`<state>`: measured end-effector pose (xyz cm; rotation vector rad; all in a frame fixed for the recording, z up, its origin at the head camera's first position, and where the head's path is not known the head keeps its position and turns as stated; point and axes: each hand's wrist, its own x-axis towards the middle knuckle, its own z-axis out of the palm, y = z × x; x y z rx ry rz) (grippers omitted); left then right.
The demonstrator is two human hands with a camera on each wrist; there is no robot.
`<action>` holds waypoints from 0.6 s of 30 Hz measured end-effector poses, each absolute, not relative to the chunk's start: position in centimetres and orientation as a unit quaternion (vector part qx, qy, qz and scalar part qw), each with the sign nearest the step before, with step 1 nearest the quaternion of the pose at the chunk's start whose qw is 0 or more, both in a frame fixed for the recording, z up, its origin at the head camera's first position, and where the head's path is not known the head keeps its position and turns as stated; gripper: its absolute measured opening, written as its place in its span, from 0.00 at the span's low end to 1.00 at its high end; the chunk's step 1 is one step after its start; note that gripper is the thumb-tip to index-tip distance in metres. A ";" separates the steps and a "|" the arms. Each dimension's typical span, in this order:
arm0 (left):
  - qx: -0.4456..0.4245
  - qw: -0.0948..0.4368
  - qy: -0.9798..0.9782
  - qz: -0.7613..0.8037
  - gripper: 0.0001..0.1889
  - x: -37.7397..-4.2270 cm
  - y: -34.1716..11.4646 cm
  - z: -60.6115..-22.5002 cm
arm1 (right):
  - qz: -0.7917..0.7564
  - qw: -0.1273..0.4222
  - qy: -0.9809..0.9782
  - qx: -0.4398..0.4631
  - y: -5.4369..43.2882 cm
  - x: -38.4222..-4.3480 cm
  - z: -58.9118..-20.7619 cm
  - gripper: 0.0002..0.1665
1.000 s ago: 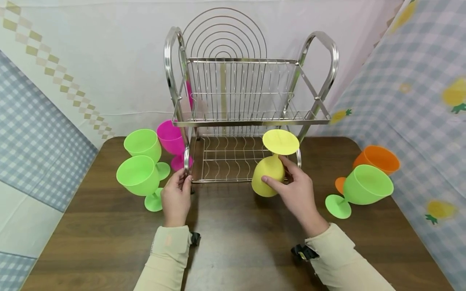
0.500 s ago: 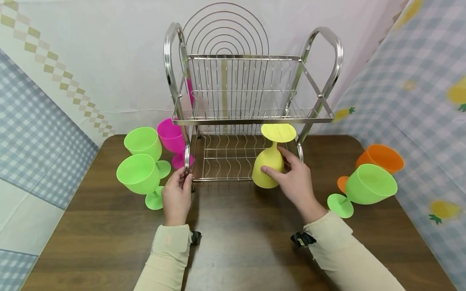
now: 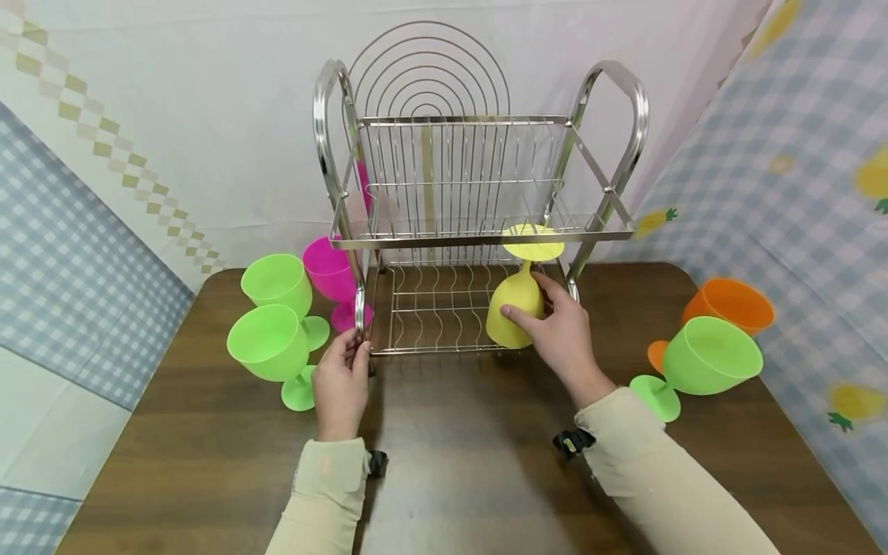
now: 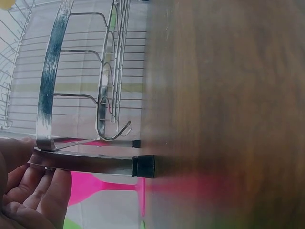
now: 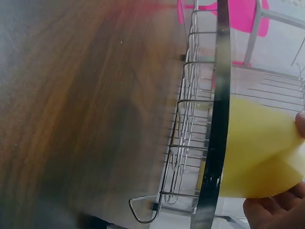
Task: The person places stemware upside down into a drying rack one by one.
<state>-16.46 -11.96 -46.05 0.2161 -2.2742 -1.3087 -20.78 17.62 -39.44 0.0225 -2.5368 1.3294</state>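
In the head view my right hand [image 3: 565,343] holds a yellow goblet [image 3: 512,297] upside down, thumb on the near side of its bowl. The goblet is at the right part of the lower tier of a two-tier metal dish rack [image 3: 458,243]. Its round foot shows partly behind the upper tier's front bar. Seen from the right wrist, the yellow bowl [image 5: 262,148] lies beyond a flat metal bar, fingers at its far end. My left hand [image 3: 340,389] pinches the rack's left front leg, and the left wrist view shows that leg [image 4: 90,162] between thumb and fingers.
Left of the rack stand two green goblets [image 3: 269,343] and a pink goblet [image 3: 329,270]. To the right are an orange goblet [image 3: 728,302] and another green goblet [image 3: 711,356]. A brown wooden table [image 3: 458,470] bears everything, with patterned cloth [image 3: 756,193] hung around it.
My right hand has moved the yellow goblet back, so its foot has gone from in front of the upper tier's bar to under and behind it. The left hand keeps its grip.
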 end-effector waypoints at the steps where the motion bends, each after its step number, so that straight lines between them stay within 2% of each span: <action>1: 0.079 0.252 -0.836 -0.481 0.12 -16.4 -11.9 -46.1 | 0.457 0.139 -0.878 0.007 17.6 -20.9 -39.6 0.45; 9: 0.073 0.255 -0.835 -0.482 0.12 -16.4 -11.9 -46.1 | 0.433 0.145 -0.890 -0.007 17.7 -22.2 -40.4 0.44; 18: 0.076 0.250 -0.834 -0.486 0.12 -16.4 -11.9 -46.0 | 0.430 0.145 -0.891 -0.029 17.3 -22.2 -41.7 0.46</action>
